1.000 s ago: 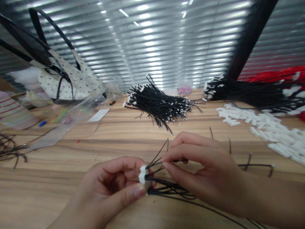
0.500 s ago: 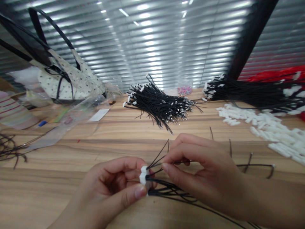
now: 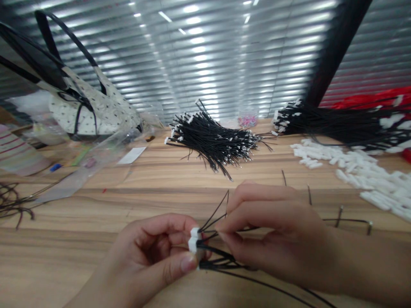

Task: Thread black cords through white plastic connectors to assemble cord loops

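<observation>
With twelve o'clock pointing away from the wearer, the left hand (image 3: 150,254) grips a white connector block (image 3: 193,245) between thumb and fingers, at its own three o'clock. The right hand (image 3: 276,239), just beyond the block's three o'clock, has thumb and forefinger closed on a thin black wire (image 3: 212,235). The block's long axis runs roughly twelve to six, the wires leaving it crosswise toward three and four. The left thumb and fingers partly cover the block; the right hand hides the pinched stretch, and whether that wire is seated cannot be told. Farther out, a wire bundle (image 3: 215,141) lies near twelve, loose white housings (image 3: 385,184) between two and three.
</observation>
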The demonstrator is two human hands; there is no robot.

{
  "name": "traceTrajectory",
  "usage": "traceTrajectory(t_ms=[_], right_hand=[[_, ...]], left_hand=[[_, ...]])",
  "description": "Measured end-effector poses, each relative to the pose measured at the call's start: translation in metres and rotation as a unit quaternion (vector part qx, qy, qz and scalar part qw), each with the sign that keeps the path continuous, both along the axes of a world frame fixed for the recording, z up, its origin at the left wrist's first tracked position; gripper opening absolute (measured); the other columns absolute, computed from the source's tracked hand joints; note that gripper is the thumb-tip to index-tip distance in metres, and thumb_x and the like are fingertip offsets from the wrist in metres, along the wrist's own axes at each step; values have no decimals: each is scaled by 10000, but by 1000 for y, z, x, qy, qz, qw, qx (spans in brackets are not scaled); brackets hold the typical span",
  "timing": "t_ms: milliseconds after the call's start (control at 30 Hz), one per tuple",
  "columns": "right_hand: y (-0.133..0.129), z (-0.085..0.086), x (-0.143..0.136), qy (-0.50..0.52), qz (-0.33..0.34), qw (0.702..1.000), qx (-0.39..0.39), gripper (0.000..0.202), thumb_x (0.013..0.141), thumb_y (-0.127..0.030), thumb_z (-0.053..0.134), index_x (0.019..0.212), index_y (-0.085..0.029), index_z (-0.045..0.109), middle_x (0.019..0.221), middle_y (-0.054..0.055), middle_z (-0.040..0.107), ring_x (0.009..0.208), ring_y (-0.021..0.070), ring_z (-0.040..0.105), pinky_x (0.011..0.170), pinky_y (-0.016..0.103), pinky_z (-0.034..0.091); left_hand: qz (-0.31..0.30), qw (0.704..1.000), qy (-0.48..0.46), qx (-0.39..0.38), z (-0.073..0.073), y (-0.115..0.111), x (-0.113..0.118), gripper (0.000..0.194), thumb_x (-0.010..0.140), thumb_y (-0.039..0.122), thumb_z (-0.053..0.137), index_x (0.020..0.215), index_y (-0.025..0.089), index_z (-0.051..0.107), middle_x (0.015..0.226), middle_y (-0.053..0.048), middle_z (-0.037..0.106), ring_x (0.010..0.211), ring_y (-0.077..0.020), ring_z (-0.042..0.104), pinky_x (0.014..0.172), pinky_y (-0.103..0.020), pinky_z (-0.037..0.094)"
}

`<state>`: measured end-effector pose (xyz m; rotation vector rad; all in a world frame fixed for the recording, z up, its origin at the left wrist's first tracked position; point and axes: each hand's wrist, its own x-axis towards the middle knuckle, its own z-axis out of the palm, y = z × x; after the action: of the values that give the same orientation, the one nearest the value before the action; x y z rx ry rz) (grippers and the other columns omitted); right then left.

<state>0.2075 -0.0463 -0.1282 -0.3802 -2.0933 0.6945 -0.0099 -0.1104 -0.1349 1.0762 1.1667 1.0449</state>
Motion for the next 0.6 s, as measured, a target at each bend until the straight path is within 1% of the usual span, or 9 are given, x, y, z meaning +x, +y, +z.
traceTrajectory(t_ms=[67,200,267,367,433,533,567,600], right_hand=[[0,2,2,-14,1,1000,10,125,845,-108,687,721,-104,704,670,19,643,623,78,580,573,189,432],[-1,2,3,-37,1,999,18,113,854,-105,675,749,-113,716,690,13,639,643,85,580,594,202,432],[0,1,2,-40,7,999,21,119,857,-106,671,745,-114,712,683,9,630,644,85,571,597,206,428],[1,-2,2,-47,18,998,37,130,873,-112,650,755,-117,705,687,10,623,650,92,559,607,216,430],[2,-4,2,-59,19,997,48,147,885,-110,624,760,-123,699,698,14,622,661,100,555,617,226,437],[1,-3,4,-71,22,996,50,167,895,-116,602,750,-128,684,709,21,624,667,107,553,621,234,442],[1,-2,4,-72,23,996,48,164,894,-114,601,752,-129,681,712,20,628,668,106,556,622,233,444],[1,-2,4,-74,25,996,45,154,892,-111,604,759,-130,681,718,19,633,671,105,560,625,231,446]], left_hand=[[-10,1000,-5,-8,0,0,0,203,652,267,898,838,272,817,709,-1,781,626,-114,705,583,-116,540],[-18,1000,-4,6,0,0,0,188,657,259,894,827,259,814,694,2,778,604,-108,702,570,-108,538],[-16,1000,2,3,0,-1,0,187,663,238,889,832,262,814,698,5,778,637,-118,717,596,-114,549],[-17,1000,7,-18,1,-1,3,172,670,221,882,824,261,818,688,3,778,669,-142,734,645,-155,577],[4,999,4,-33,2,-3,7,169,645,232,896,794,256,820,684,0,777,674,-152,736,653,-170,583],[64,997,-1,-40,2,-6,12,207,593,274,922,774,262,821,704,2,783,688,-161,736,663,-174,582],[70,997,0,-38,2,-7,13,215,592,286,922,782,265,822,720,0,787,698,-164,737,671,-176,583],[61,998,5,-35,2,-7,12,212,601,290,918,789,265,823,731,-4,791,703,-167,738,672,-179,584]])
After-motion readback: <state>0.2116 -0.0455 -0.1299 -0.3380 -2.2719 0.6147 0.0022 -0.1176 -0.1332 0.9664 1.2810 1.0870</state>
